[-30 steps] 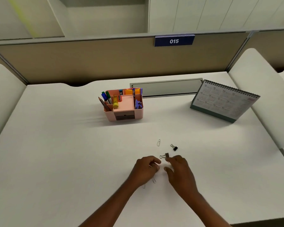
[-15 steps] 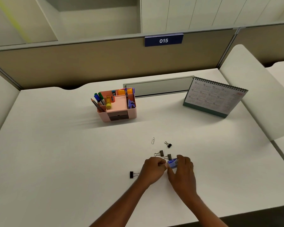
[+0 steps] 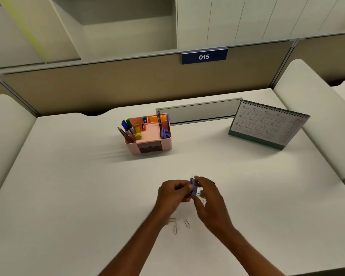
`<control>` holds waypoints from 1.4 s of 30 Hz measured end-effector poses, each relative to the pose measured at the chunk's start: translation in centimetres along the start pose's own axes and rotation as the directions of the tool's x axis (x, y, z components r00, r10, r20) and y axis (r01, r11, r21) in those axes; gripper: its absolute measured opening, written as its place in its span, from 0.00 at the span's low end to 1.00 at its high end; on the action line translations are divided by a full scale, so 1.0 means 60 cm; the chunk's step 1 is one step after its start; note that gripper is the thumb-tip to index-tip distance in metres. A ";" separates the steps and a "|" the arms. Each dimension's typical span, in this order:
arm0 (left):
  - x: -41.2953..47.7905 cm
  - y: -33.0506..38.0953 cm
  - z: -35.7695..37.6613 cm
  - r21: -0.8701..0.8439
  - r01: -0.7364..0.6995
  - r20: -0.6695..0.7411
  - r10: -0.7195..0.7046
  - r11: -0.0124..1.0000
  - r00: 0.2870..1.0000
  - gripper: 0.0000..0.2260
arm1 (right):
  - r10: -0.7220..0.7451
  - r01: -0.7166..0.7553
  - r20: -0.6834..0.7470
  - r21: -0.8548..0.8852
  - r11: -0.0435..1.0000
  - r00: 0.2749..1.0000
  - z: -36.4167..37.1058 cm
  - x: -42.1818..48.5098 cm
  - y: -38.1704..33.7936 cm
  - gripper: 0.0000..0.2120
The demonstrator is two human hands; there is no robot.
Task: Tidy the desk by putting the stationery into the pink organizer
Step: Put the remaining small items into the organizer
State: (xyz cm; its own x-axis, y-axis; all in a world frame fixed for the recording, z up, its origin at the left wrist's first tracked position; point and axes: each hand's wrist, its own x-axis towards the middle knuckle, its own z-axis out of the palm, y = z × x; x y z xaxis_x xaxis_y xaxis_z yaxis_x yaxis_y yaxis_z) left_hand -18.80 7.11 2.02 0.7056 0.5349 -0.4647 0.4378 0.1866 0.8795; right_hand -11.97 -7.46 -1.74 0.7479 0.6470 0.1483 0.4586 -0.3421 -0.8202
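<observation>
The pink organizer (image 3: 163, 145) stands at the desk's middle back, holding pens, pencils, a yellow tube and sticky notes. Both hands meet over the desk's front middle. My left hand (image 3: 172, 194) and my right hand (image 3: 209, 198) pinch a small blue clip-like object (image 3: 193, 188) between their fingertips, held upright above the desk. A few silver paper clips (image 3: 175, 228) lie on the desk just below the hands, one of them (image 3: 187, 223) a little to the right. The binder clips are hidden behind my hands.
A desk calendar (image 3: 267, 124) stands at the back right. A grey cable-tray lid (image 3: 199, 113) runs behind the organizer. A beige partition with a "015" sign (image 3: 204, 56) closes the back. Padded side panels (image 3: 315, 116) flank the desk.
The blue object has been lifted from the desk and turned upright between both hands. The binder clips seen earlier are now covered by the hands; paper clips have come into view below them.
</observation>
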 end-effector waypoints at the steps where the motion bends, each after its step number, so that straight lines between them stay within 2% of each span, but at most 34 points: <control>1: 0.002 0.007 -0.009 -0.007 -0.011 -0.012 0.011 1.000 1.000 0.07 | -0.025 0.025 0.007 0.006 1.000 1.000 0.006 0.010 -0.006 0.26; 3: 0.008 0.022 -0.026 -0.007 -0.034 -0.053 0.034 0.999 0.998 0.06 | -0.059 0.059 0.011 0.021 0.998 0.998 0.015 0.031 -0.018 0.27; 6: 0.020 0.046 -0.049 0.004 -0.071 -0.123 0.071 0.997 0.990 0.10 | -0.047 0.047 0.001 0.075 0.996 0.999 0.029 0.068 -0.038 0.30; 10: 0.050 0.087 -0.090 0.074 -0.099 -0.259 0.115 0.992 0.959 0.14 | 0.070 -0.067 -0.021 0.117 0.991 0.997 0.053 0.115 -0.054 0.28; 14: 0.089 0.141 -0.146 0.113 -0.188 -0.364 0.217 0.976 0.906 0.15 | 0.165 -0.166 0.094 0.006 0.986 0.982 0.095 0.124 -0.021 0.23; 17: 0.126 0.192 -0.190 0.202 -0.256 -0.422 0.320 0.945 0.848 0.13 | 0.124 -0.091 0.215 -0.156 0.983 0.969 0.133 0.110 0.018 0.22; 20: 0.178 0.240 -0.231 0.265 -0.275 -0.453 0.371 0.924 0.811 0.12 | 0.074 -0.012 0.182 -0.318 0.948 0.980 0.162 0.103 0.035 0.16; 23: 0.227 0.275 -0.261 0.422 -0.253 -0.460 0.447 0.870 0.767 0.14 | -0.019 0.054 0.099 -0.364 0.930 0.995 0.177 0.105 0.035 0.10; 26: 0.272 0.291 -0.271 0.552 -0.171 -0.489 0.483 0.816 0.726 0.13 | -0.084 0.103 0.063 -0.407 0.908 0.994 0.184 0.103 0.038 0.09; 29: 0.308 0.291 -0.270 0.635 -0.051 -0.519 0.475 0.771 0.711 0.09 | -0.089 0.107 0.062 -0.430 0.896 0.994 0.186 0.101 0.036 0.10; 32: 0.335 0.286 -0.262 0.683 0.078 -0.530 0.420 0.726 0.737 0.10 | -0.082 0.104 0.069 -0.427 0.898 0.994 0.186 0.102 0.039 0.10; 36: 0.355 0.284 -0.261 0.770 0.214 -0.527 0.410 0.601 0.745 0.11 | -0.066 0.094 0.079 -0.435 0.895 0.995 0.185 0.103 0.041 0.10; 42: 0.381 0.273 -0.259 0.801 0.316 -0.525 0.343 0.509 0.779 0.14 | -0.097 0.118 0.070 -0.452 0.884 0.993 0.188 0.102 0.047 0.11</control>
State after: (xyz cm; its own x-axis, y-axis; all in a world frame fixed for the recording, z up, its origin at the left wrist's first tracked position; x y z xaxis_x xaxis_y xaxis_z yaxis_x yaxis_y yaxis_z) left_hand -4.19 35.19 7.40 0.4069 0.9134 -0.0064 0.8918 -0.3957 0.2193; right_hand -11.55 3.23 -9.37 0.6646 0.7231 0.1881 0.7106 -0.5339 -0.4582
